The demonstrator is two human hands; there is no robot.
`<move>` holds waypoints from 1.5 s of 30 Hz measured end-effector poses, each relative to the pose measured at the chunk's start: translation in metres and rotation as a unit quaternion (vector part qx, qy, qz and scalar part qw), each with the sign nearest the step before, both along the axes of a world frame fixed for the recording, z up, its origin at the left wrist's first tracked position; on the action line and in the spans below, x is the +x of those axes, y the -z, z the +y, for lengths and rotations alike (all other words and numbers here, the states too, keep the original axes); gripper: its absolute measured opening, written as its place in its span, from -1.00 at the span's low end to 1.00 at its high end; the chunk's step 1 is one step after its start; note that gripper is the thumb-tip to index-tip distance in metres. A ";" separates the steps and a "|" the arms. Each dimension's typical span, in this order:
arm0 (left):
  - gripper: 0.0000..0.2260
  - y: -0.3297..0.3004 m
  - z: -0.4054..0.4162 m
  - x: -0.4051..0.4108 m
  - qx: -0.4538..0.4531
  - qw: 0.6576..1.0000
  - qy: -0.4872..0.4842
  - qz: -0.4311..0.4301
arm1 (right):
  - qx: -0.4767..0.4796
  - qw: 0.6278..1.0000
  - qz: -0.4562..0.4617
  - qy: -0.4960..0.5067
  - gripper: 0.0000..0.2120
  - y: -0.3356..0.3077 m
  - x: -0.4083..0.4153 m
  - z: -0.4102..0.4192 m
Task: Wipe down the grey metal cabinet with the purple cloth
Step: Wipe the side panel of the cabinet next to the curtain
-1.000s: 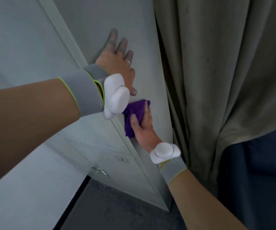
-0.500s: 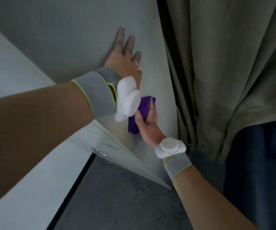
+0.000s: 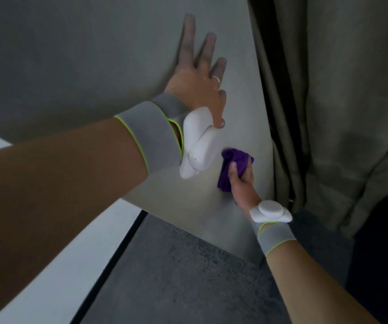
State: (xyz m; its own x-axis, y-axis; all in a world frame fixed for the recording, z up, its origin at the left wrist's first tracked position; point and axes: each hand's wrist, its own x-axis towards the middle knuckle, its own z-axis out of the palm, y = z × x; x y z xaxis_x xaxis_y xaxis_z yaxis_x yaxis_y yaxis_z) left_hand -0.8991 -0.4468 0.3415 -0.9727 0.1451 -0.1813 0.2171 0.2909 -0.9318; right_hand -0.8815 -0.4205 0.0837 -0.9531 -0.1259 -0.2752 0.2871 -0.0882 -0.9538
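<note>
The grey metal cabinet [image 3: 94, 66] fills the upper left, its side panel facing me. My left hand [image 3: 200, 76] lies flat against that panel with fingers straight and spread. Below it, my right hand [image 3: 242, 178] grips the bunched purple cloth [image 3: 230, 167] and holds it against the panel's lower part. Both wrists carry grey bands with white trackers.
An olive curtain [image 3: 340, 101] hangs right beside the cabinet's rear edge. Dark grey carpet [image 3: 176, 277] covers the floor below. A pale surface [image 3: 59, 265] with a black edge strip runs along the lower left. Dark blue fabric [image 3: 387, 253] sits at the lower right.
The view has swung round to the cabinet's side panel; the drawer front has left the frame. My right hand has moved down and away from the left wrist with the cloth.
</note>
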 end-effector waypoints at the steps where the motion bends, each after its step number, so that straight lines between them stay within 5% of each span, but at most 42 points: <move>1: -0.37 0.003 0.001 -0.002 -0.002 1.000 0.000 0.000 | -0.006 1.000 -0.014 0.001 -0.36 0.009 -0.006 0.002; 10: -0.50 0.020 0.011 -0.018 -0.005 0.999 -0.043 -0.004 | -0.022 0.997 -0.075 -0.005 -0.31 0.035 -0.037 0.003; 19: -0.47 -0.008 0.015 -0.009 0.096 0.995 -0.020 -0.015 | -0.024 0.998 0.050 -0.034 -0.25 -0.088 -0.019 0.009; 25: -0.31 -0.103 -0.001 0.002 0.023 0.998 0.015 0.059 | -0.010 0.988 0.143 -0.050 -0.23 -0.185 -0.017 0.018; 45: -0.29 -0.368 -0.013 0.056 -0.001 0.962 0.036 0.269 | 0.028 0.921 0.386 -0.043 -0.21 -0.483 -0.044 0.014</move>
State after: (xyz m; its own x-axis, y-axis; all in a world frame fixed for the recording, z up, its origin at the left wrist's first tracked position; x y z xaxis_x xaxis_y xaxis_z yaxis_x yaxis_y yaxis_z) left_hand -0.8436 -0.4602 0.7095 -0.9132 0.2166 0.3451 -0.2769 0.2916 -0.9156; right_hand -0.9251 -0.4061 0.5670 -0.8548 -0.2171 0.4713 -0.4742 -0.0418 -0.8794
